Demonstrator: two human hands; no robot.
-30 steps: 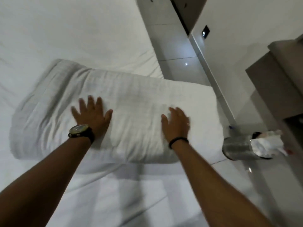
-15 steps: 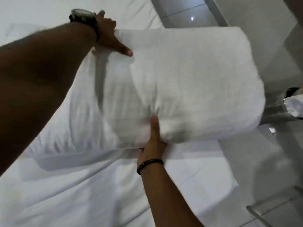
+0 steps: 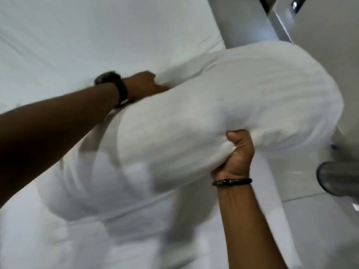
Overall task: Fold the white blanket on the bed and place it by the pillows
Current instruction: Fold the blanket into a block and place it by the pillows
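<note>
Fingers of the right hand curl into the near edge of the folded white blanket; the left hand clutches its far edge. It hangs blurred over the bed's right edge.

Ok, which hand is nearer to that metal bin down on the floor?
Right. The right hand grips the folded blanket's near edge, beside the metal bin. The left hand holds the blanket's far side, over the bed, well away.
</note>
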